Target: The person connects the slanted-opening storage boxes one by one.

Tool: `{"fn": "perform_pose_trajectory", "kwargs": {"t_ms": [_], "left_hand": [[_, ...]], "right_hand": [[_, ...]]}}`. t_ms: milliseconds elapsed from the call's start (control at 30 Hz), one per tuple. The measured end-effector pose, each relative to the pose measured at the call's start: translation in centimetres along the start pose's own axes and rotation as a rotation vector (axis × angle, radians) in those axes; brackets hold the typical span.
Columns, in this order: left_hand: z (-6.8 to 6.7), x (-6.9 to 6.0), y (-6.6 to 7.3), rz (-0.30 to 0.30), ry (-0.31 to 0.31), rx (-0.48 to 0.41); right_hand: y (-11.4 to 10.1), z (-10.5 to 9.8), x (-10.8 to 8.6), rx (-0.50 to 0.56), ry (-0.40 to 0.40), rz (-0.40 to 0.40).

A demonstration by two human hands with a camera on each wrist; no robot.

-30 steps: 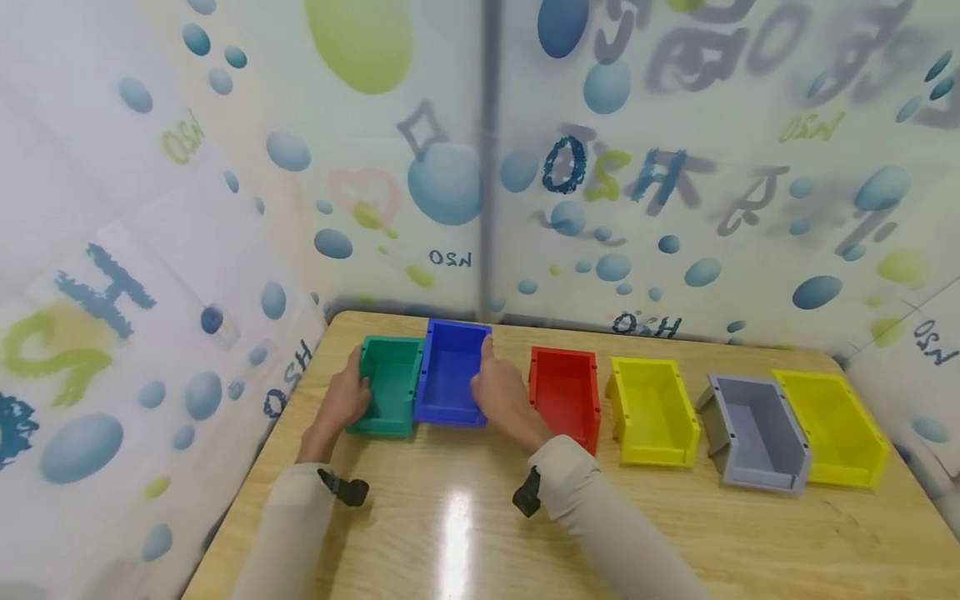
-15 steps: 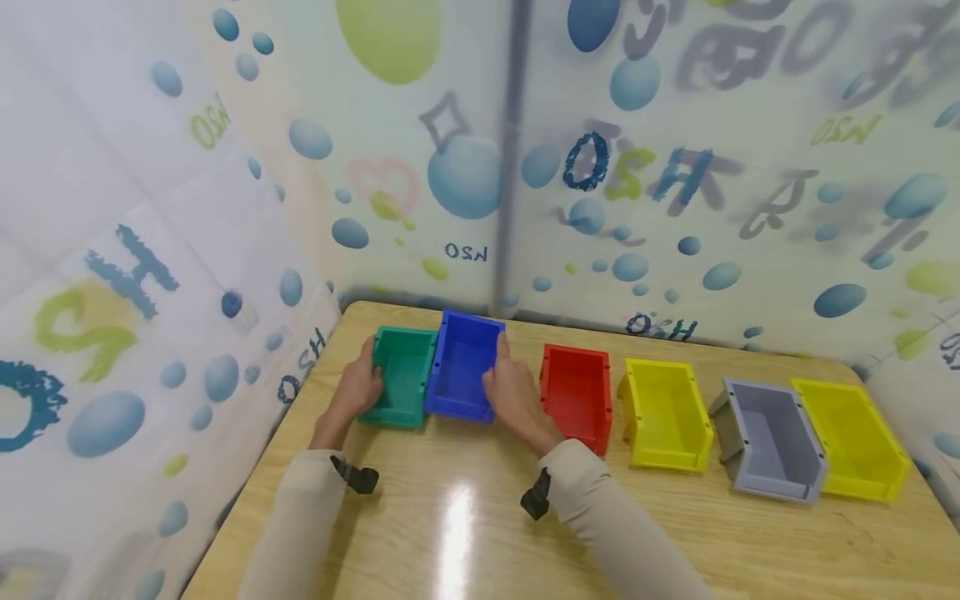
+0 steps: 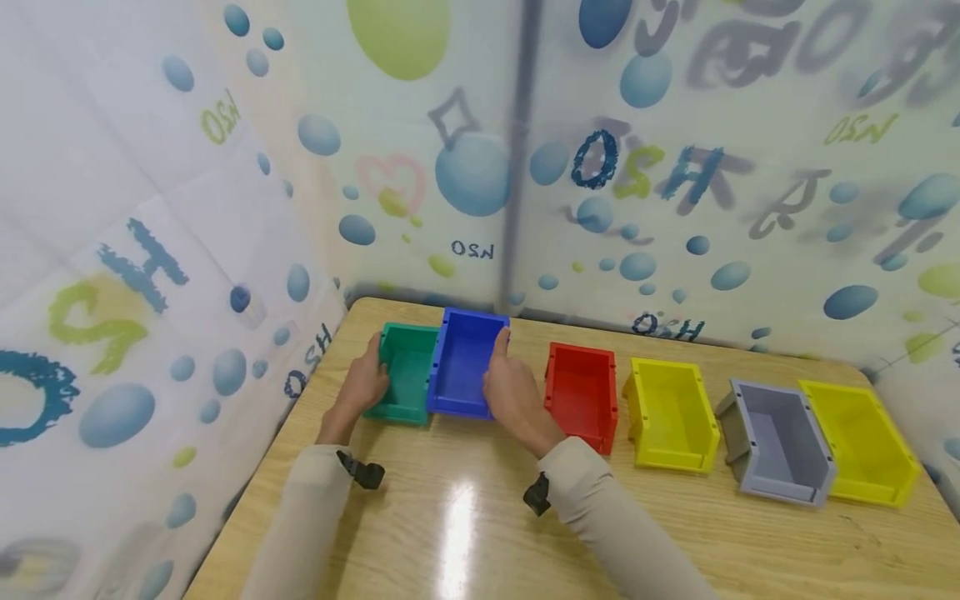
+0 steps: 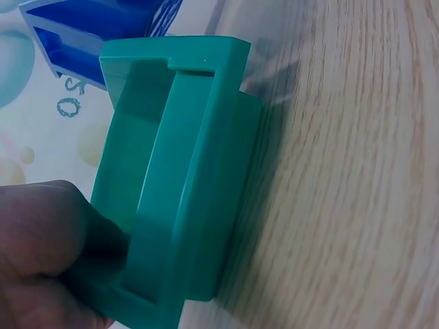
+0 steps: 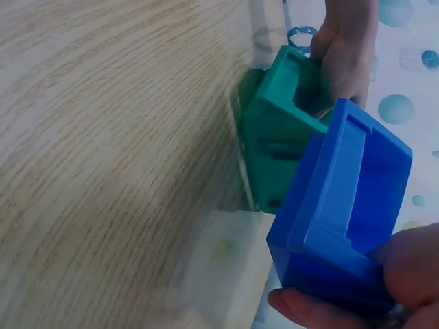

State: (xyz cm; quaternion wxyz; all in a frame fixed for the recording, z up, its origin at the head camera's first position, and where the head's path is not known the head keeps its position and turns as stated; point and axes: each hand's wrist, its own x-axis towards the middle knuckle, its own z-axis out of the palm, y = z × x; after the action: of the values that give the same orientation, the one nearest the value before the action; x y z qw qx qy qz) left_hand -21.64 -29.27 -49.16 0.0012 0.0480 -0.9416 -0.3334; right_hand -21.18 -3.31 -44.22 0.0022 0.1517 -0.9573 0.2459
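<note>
At the table's left, my left hand grips the left wall of a green bin, its thumb over the rim inside. My right hand holds a blue bin by its right wall, the thumb lying along the top edge. Side by side, the two bins meet in the head view, the blue one slightly farther back. The right wrist view has fingers of my right hand under the blue bin, which looks raised from the table. In the left wrist view the green bin is close to the wood.
Right of my right hand stand a red bin, a yellow bin, a grey bin and another yellow bin on the wooden table. A printed wall covering rises behind the table's back edge.
The head view has shifted, so everything appears farther right. Both hands keep their hold on the green and blue bins, which stay side by side.
</note>
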Motion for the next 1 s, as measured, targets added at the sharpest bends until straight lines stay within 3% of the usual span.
{"fn": "perform_pose_trajectory", "kwargs": {"t_ms": [333,667,800,1000], "left_hand": [[-0.2,0.0,-0.2,-0.049,-0.006,0.015],[0.0,0.1,1.0,-0.031,-0.001,0.015],[-0.1,0.1,0.9,-0.039,-0.002,0.03],[0.0,0.0,0.6,-0.041,-0.008,0.023]], "right_hand": [[0.1,0.2,0.3,0.045,-0.031,0.028],[0.8,0.2,0.5,0.003,-0.02,0.022],[0.5,0.0,0.6,-0.013,-0.012,0.006],[-0.4,-0.5,0.7,-0.088,-0.067,0.011]]}}
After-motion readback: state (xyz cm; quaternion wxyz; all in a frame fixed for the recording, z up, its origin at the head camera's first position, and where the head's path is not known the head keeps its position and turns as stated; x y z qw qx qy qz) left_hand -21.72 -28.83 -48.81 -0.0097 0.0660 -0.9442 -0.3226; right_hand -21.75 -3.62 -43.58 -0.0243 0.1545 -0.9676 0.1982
